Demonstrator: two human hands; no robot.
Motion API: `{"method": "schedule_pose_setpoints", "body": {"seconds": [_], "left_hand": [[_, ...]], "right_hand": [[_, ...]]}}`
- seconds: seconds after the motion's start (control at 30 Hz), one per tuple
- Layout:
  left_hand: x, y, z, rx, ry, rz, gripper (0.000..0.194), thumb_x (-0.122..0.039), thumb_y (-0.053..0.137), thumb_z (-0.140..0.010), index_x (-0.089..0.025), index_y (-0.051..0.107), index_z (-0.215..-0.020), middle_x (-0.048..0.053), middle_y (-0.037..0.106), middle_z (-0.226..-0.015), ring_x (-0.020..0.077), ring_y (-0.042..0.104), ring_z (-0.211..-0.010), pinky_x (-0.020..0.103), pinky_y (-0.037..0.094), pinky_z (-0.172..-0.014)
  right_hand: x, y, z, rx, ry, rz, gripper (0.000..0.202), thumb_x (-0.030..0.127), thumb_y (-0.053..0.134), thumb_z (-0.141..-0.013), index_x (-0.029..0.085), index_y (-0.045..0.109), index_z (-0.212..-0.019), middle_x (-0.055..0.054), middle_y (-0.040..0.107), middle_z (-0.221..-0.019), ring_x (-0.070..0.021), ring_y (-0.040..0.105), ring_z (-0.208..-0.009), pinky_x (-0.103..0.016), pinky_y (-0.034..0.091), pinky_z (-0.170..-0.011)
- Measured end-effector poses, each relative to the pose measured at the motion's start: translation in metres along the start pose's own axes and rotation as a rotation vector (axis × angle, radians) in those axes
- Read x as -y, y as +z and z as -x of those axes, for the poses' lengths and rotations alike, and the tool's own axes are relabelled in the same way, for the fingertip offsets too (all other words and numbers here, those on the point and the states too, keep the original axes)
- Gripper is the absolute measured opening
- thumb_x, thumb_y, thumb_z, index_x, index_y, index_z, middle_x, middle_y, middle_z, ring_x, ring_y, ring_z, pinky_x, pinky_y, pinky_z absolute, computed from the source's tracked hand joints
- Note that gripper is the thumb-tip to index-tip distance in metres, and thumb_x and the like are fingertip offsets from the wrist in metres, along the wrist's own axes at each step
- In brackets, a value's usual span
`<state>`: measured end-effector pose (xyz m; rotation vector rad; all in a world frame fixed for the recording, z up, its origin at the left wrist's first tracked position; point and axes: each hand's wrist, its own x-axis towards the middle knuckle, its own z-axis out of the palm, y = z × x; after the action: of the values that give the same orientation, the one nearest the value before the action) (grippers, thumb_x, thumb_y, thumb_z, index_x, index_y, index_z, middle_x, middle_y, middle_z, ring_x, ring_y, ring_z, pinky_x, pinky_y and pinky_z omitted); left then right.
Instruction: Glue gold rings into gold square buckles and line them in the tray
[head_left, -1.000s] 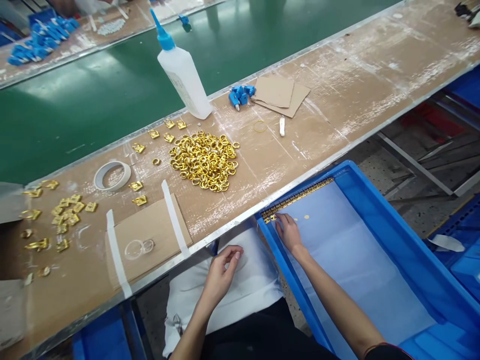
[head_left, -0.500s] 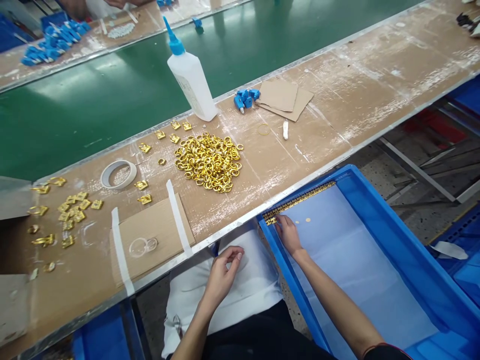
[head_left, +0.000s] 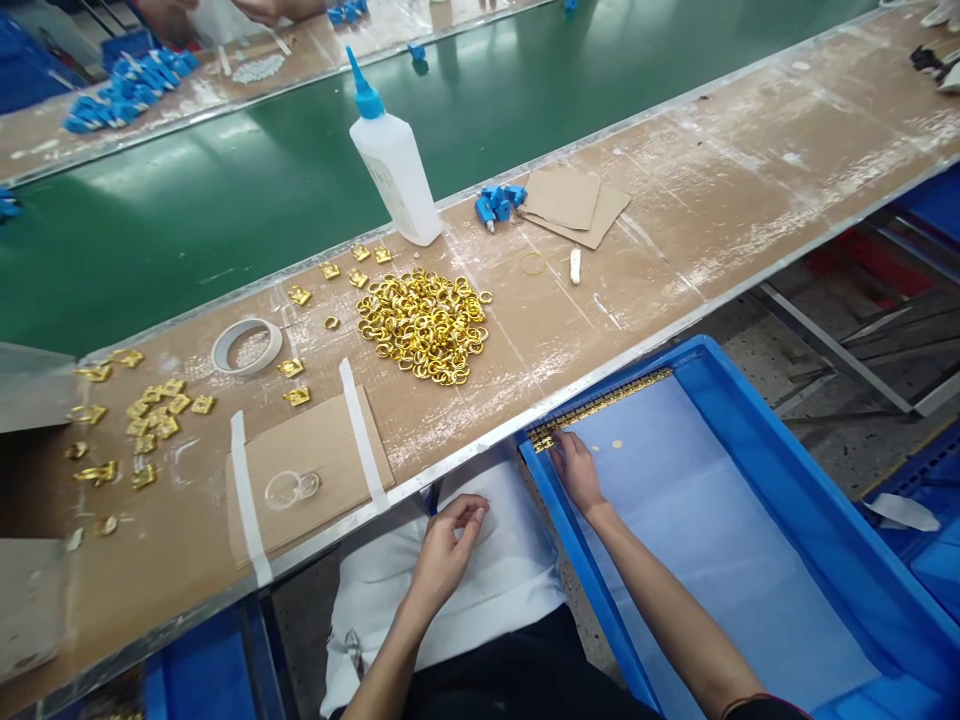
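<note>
My right hand point(head_left: 579, 472) reaches into the blue tray point(head_left: 757, 440), its thumb and fingers pinched at the near end of a row of small gold pieces point(head_left: 609, 402). A gold piece shows at the fingertips, partly covered by them. White sheeting point(head_left: 720, 540) lines the tray. Over the white cloth point(head_left: 510, 590) on my lap, my left hand point(head_left: 446, 545) hangs with fingers curled and thumb close to them; nothing shows in it. On the table, a heap of gold rings point(head_left: 424, 325) lies beyond my hands, with square gold pieces point(head_left: 159, 410) scattered at the left.
A white glue bottle point(head_left: 397, 175) with a blue nozzle stands behind the rings. Nearby are a tape roll point(head_left: 247, 347), a taped cardboard sheet point(head_left: 322, 455), blue clips point(head_left: 499, 203) and cardboard squares point(head_left: 570, 200). A green belt point(head_left: 247, 170) runs behind; another person's hands point(head_left: 262, 10) show beyond.
The view has shifted slightly, so the table items appear a little further right. Both hands stay in nearly the same place and pose.
</note>
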<state>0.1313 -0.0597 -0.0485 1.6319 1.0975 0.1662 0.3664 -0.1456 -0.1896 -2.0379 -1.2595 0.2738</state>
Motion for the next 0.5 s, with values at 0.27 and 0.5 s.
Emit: {"method": "schedule_pose_setpoints", "body": {"seconds": [0.27,0.5], "left_hand": [[-0.004,-0.007,0.019,0.101,-0.011,-0.05,0.036,-0.045,0.044,-0.093,-0.018,0.068,-0.095,0.01,0.074,-0.093,0.0248,0.068,-0.088,0.032,0.053,-0.078],[-0.038,-0.112,0.089,0.632,0.397,0.061,0.062,-0.071,0.038,-0.095,-0.022,0.076,-0.096,0.009,0.073,-0.082,0.0207,0.065,-0.074,0.028,0.052,-0.073]], "right_hand": [[0.051,-0.072,0.006,-0.225,-0.095,0.028,0.021,0.021,0.046,-0.102,0.016,0.064,-0.112,-0.008,0.072,-0.087,-0.0176,0.066,-0.062,-0.029,0.058,-0.06],[0.168,-0.121,-0.064,-0.183,-0.432,-0.124,0.012,0.02,0.059,-0.099,0.021,0.066,-0.108,-0.002,0.07,-0.081,-0.0143,0.063,-0.063,-0.024,0.054,-0.063]]}}
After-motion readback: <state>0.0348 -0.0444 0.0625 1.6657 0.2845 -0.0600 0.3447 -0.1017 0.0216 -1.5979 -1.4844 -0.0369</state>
